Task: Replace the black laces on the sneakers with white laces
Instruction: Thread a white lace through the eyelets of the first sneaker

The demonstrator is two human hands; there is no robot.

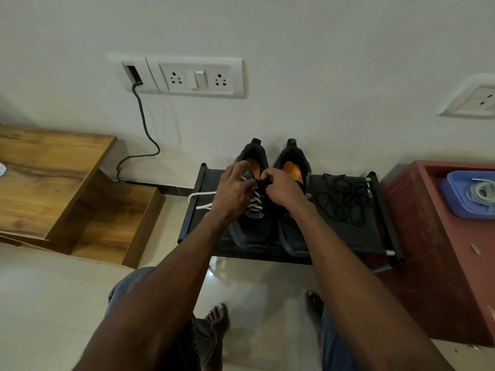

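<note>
Head view: left hand and right hand both pinch the white lace at the left sneaker; black laces lie beside the right sneaker.

The left hand and right hand cover the upper eyelets of the left dark sneaker with orange insole, so what the fingertips hold cannot be told. At three o'clock, the frame's edge cuts off the blue plastic tray holding coiled pale laces. The right forearm hides the laces of the right dark sneaker.
</note>
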